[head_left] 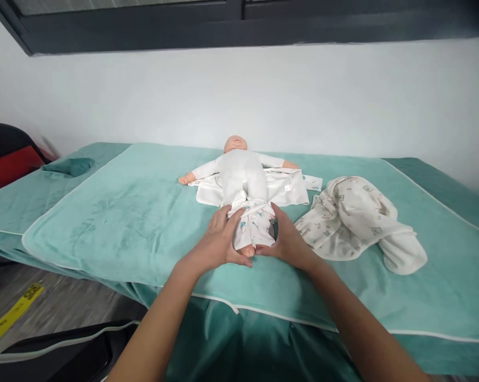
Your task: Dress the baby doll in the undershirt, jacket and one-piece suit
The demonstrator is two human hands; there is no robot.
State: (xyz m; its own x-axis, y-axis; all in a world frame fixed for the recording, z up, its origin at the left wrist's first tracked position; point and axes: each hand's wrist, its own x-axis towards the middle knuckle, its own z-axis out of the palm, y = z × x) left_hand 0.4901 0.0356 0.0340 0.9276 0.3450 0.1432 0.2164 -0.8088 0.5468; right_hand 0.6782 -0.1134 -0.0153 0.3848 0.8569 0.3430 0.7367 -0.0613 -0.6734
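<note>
A baby doll [242, 171] with a white cloth body lies on its back, head toward the wall and arms spread. White patterned baby pants [254, 225] are bunched around its lower legs, and a foot [247, 251] pokes out at the near end. From the left, my left hand [222, 237] curls around the pants, thumb near the foot. Opposite it, my right hand [284, 236] grips the pants from the right, fingers at the upper edge. A white baby shirt [287, 187] is spread open under the doll's back.
A crumpled patterned white cloth [357, 223] lies to the right of the doll. Beneath everything is a green sheet [116, 212] with white piping over a bed. A white wall [239, 95] stands behind. A black chair with red [12, 164] is at far left.
</note>
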